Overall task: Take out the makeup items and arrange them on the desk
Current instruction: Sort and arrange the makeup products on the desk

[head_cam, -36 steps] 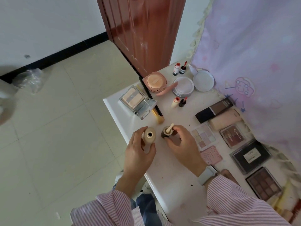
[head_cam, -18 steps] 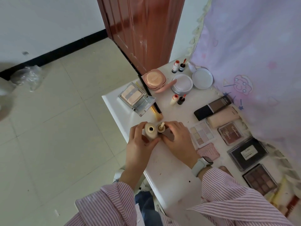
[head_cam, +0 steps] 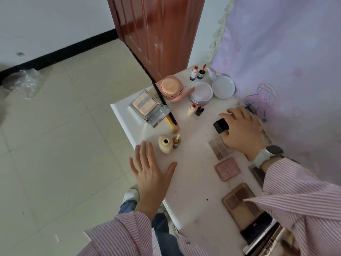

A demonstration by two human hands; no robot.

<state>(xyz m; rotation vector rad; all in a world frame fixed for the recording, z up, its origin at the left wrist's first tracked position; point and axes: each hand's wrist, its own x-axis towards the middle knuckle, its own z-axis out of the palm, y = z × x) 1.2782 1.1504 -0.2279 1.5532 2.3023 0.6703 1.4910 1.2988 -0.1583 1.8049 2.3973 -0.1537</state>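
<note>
Your right hand [head_cam: 239,132] has its grip curled around a black tube [head_cam: 220,125]; your left hand [head_cam: 151,174] hovers wide and flat beside the uncapped beige bottle [head_cam: 165,144] on the bench [head_cam: 193,182].

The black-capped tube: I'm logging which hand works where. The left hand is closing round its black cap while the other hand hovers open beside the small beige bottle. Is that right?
Not quite. In the head view it is the right hand that curls round the black cap of the black-capped tube. The left hand is the one hovering open beside the small beige bottle.
</note>
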